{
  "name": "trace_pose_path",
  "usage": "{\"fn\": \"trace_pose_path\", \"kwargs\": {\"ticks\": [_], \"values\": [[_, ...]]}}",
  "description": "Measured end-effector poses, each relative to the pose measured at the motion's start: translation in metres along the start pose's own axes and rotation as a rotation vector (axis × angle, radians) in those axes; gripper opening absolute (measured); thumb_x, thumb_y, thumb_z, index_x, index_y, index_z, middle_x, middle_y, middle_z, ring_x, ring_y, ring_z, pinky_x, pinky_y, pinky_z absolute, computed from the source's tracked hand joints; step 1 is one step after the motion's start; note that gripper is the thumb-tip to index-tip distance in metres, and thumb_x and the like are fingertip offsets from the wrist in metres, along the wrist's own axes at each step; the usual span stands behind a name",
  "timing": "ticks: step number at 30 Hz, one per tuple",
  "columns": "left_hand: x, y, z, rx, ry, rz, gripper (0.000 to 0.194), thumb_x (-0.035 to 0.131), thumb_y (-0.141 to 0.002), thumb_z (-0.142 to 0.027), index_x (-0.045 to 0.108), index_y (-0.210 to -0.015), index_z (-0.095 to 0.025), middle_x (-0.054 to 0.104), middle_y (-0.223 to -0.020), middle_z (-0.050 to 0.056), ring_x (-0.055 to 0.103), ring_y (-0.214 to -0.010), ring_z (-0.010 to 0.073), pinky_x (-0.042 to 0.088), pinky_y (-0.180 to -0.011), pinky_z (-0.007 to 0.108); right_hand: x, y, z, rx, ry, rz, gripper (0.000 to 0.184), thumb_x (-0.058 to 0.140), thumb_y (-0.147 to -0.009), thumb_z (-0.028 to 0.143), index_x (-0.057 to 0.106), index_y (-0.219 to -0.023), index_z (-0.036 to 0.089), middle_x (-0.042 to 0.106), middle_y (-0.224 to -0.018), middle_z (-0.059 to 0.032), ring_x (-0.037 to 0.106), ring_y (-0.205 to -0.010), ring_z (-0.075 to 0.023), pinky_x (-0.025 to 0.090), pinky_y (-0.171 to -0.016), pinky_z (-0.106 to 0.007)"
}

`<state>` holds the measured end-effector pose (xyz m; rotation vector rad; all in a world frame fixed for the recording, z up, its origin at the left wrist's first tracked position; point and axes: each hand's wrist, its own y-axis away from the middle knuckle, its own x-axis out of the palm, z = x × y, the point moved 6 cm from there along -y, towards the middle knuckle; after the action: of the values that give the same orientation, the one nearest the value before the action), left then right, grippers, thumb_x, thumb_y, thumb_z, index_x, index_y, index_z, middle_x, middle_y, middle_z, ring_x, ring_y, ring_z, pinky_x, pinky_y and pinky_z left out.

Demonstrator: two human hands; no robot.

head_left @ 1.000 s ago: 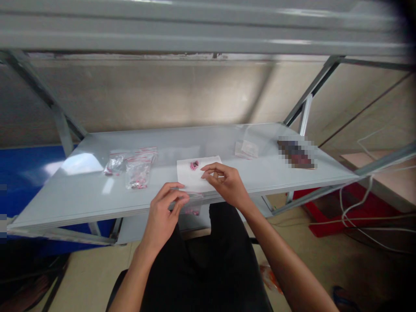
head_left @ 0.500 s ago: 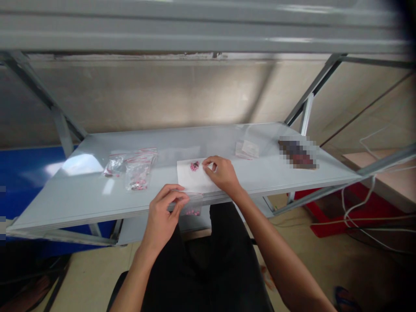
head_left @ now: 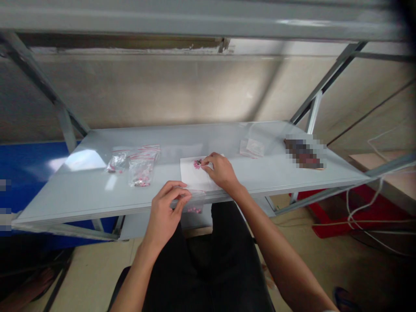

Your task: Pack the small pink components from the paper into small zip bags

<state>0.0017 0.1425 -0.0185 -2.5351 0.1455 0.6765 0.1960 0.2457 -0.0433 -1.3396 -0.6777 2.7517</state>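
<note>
My left hand [head_left: 170, 206] pinches a small clear zip bag [head_left: 196, 203] by its upper left side, just past the front edge of the table. Several pink bead-like pieces [head_left: 194, 210] lie at the bottom of that bag. A white sheet of paper [head_left: 190, 177] rests on the table behind it, bearing a little pile of pink and dark pieces [head_left: 196, 164]. At the right side of this pile, my right hand [head_left: 221, 171] has thumb and forefinger closed together. Whatever sits between those fingertips is too small to name.
Filled clear zip bags [head_left: 141, 171] lie on the grey table [head_left: 81, 190] to the left. Another flat zip bag [head_left: 251, 148] lies at the back right, near a blurred-out object [head_left: 303, 152]. Metal struts [head_left: 313, 112] flank the table, and a shelf beam [head_left: 195, 17] crosses above.
My right hand has moved away from me, back to the pile on the paper, and its fingers have closed there. My left hand keeps holding the bag in place. The view has shifted slightly.
</note>
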Motion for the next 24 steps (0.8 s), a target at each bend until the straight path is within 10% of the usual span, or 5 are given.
{"fn": "trace_pose_path", "kwargs": {"ticks": [8, 24], "values": [[0.004, 0.001, -0.004, 0.011, -0.024, 0.029, 0.016, 0.059, -0.098, -0.016, 0.071, -0.088, -0.021, 0.066, -0.106, 0.007, 0.067, -0.099, 0.0193, 0.053, -0.087, 0.032, -0.027, 0.049, 0.049, -0.193, -0.489, 0.166, 0.006, 0.070, -0.093, 0.025, 0.074, -0.091, 0.022, 0.068, -0.096, -0.0046, 0.057, -0.077, -0.0146, 0.045, -0.066, -0.027], [0.017, 0.002, -0.017, 0.051, -0.010, 0.091, 0.019, 0.060, -0.096, -0.013, 0.073, -0.086, -0.022, 0.068, -0.103, 0.007, 0.068, -0.100, 0.0206, 0.055, -0.087, 0.033, -0.036, 0.072, 0.062, -0.193, -0.436, 0.227, 0.011, 0.066, -0.096, 0.021, 0.076, -0.092, 0.022, 0.069, -0.108, -0.0073, 0.065, -0.093, -0.0176, 0.051, -0.079, -0.031]]}}
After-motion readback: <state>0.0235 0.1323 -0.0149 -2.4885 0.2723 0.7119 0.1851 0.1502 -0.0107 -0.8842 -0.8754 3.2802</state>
